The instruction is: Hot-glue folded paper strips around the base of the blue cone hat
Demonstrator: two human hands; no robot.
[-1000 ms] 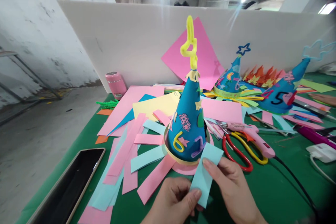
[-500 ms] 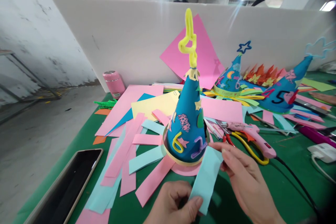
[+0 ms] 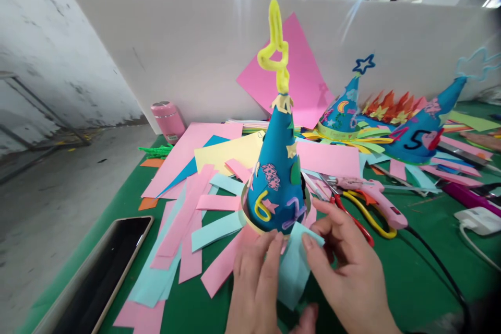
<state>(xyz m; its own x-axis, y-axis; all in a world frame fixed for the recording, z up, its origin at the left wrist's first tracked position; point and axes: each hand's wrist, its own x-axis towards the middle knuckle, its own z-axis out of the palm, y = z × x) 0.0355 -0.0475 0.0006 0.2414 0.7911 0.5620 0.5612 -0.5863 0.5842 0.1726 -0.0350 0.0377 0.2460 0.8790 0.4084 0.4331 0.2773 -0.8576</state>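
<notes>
A blue paper cone hat (image 3: 279, 167) stands upright in front of me, with a yellow 6, a purple pipe-cleaner shape and a tall yellow pipe-cleaner topper (image 3: 277, 47). Pink and light blue strips fan out from its brim on the left. My right hand (image 3: 348, 266) pinches the upper right edge of a light blue paper strip (image 3: 293, 276) at the hat's front base. Pressed against the front of the brim are the fingertips of my left hand (image 3: 256, 287), stretched out, its thumb apart below the strip. Those fingers hide part of the brim.
A pink glue gun (image 3: 378, 198) and red- and yellow-handled tools (image 3: 368, 219) lie at right, the gun's cord running forward. A phone (image 3: 97, 271), loose strips (image 3: 172, 250) and a pink bottle (image 3: 168, 121) are at left. Other decorated hats (image 3: 418, 135) stand behind.
My left hand has let go of the strip's lower end and moved up to the brim. The strip's upper end has shifted left, against the hat's front, with my right hand.
</notes>
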